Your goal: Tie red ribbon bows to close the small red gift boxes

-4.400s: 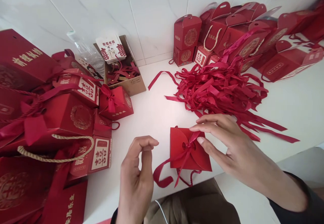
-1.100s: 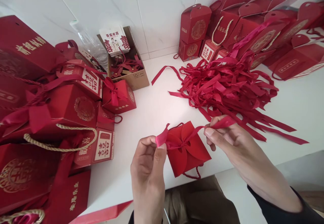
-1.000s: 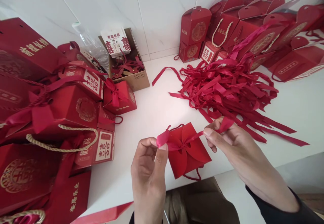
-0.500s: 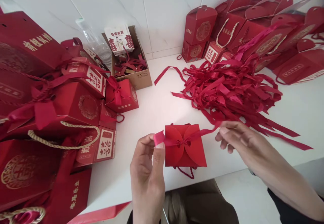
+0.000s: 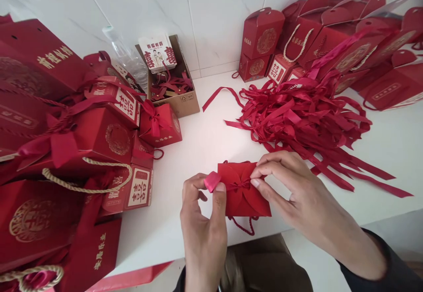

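Note:
A small red gift box with petal-shaped flaps lies on the white counter near its front edge. A red ribbon runs across the flaps to a knot at their middle. My left hand pinches the ribbon's left end between thumb and forefinger. The fingers of my right hand are pinched at the ribbon's knot on the box's right flap. A red cord loop hangs from the box over the counter edge.
A heap of loose red ribbons lies behind my right hand. Finished red boxes with rope handles crowd the left side. A cardboard box stands against the tiled wall. More red gift boxes line the back right.
My right hand has moved in from the ribbon's far right end to its knot on the box. The box now lies flatter and squarer. My left hand keeps its pinch.

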Tool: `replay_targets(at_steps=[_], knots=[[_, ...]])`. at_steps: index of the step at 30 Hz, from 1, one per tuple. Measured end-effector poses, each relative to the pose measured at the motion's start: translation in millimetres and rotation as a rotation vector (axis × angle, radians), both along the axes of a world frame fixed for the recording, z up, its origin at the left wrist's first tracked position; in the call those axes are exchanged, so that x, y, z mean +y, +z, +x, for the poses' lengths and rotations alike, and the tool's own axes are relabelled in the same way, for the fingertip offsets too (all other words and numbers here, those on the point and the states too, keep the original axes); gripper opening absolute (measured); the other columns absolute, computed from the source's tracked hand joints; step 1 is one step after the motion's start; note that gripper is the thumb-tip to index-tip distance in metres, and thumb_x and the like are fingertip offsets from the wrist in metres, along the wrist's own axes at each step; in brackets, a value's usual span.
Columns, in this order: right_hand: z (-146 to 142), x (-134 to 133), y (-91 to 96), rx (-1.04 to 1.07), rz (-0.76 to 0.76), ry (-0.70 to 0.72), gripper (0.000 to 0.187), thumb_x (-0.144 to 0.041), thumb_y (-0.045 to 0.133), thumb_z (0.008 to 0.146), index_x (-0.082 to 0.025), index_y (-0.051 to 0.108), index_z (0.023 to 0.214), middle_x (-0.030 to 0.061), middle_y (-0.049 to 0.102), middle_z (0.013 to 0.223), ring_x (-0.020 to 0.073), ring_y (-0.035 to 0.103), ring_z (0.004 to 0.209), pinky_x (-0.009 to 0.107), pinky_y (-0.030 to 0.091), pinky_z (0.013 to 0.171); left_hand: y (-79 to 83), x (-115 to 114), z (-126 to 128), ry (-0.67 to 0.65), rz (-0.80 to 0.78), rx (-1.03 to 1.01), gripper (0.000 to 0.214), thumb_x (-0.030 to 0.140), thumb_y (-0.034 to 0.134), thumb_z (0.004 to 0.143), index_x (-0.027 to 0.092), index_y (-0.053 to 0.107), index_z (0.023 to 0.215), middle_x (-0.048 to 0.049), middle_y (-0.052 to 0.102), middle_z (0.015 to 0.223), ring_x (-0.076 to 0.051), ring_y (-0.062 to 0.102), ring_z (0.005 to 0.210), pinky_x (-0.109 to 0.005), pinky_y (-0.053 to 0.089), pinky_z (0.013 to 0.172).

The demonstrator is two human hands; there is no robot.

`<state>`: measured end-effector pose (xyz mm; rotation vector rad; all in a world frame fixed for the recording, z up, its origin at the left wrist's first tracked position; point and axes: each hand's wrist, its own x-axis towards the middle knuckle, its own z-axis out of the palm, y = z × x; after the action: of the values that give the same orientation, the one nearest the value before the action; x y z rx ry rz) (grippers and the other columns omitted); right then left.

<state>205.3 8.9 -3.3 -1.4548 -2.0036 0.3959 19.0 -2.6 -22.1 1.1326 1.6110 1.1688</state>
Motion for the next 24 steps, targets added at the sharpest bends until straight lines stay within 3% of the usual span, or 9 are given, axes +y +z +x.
replay_targets(at_steps=[6,10,13,15,19,24], knots=[[2,-4,-3.8,0.031,-0.051,-0.024,0.011,-0.029,0.051,0.107,-0.026,0.059,0.099,0.0063,0.063,0.101,0.025,0.064,0.097,0.043,0.055,0.082,-4.8,-1,2,0.116,-0.114,-0.397,0.023,0.042,0.077,0.088,0.022,0.067,0.087,-0.0005,0.066,0.087,-0.017,0.058,0.081,-0.029,0.046,0.072],[4,-7,-7.3,0.029,-0.046,-0.039,0.008,-0.028,0.054,0.107,-0.028,0.059,0.113,0.005,0.064,0.11,0.024,0.064,0.104,0.042,0.054,0.088,-7.4,0,2,0.288,-0.116,-0.553,0.02,0.041,0.079,0.085,0.022,0.074,0.086,-0.0024,0.071,0.09,-0.019,0.062,0.085,-0.029,0.049,0.073],[7,-7,-8.3,0.007,-0.018,-0.029,0.006,-0.026,0.057,0.106,-0.027,0.059,0.112,0.0045,0.063,0.109,0.0221,0.064,0.102,0.04,0.054,0.089,-4.6,2,0,0.268,-0.121,-0.645,0.029,0.049,0.073,0.089,0.022,0.075,0.079,-0.0031,0.071,0.086,-0.018,0.06,0.077,-0.03,0.049,0.069],[7,-7,-8.1,0.001,0.01,-0.019,0.003,-0.025,0.057,0.106,-0.026,0.059,0.107,0.0043,0.062,0.106,0.0212,0.063,0.1,0.038,0.053,0.087,-3.0,1,0,0.231,-0.114,-0.654,0.033,0.053,0.07,0.089,0.022,0.076,0.08,-0.003,0.07,0.084,-0.018,0.057,0.074,-0.03,0.047,0.066],[8,-8,-7.0,0.002,0.097,-0.051,0.006,-0.021,0.06,0.105,-0.026,0.061,0.106,0.0041,0.06,0.106,0.0198,0.063,0.101,0.035,0.052,0.087,-6.2,-3,-1,0.246,-0.108,-0.511,0.031,0.053,0.081,0.082,0.023,0.076,0.086,-0.0001,0.069,0.082,-0.016,0.057,0.075,-0.028,0.042,0.066],[9,-11,-9.1,-0.02,0.143,-0.085,0.006,-0.02,0.063,0.103,-0.026,0.062,0.102,0.0022,0.062,0.099,0.0185,0.062,0.093,0.034,0.05,0.084,-12.1,-2,-1,0.308,-0.093,-0.485,0.041,0.056,0.084,0.079,0.021,0.065,0.068,0.004,0.058,0.065,-0.013,0.05,0.064,-0.026,0.041,0.062]])
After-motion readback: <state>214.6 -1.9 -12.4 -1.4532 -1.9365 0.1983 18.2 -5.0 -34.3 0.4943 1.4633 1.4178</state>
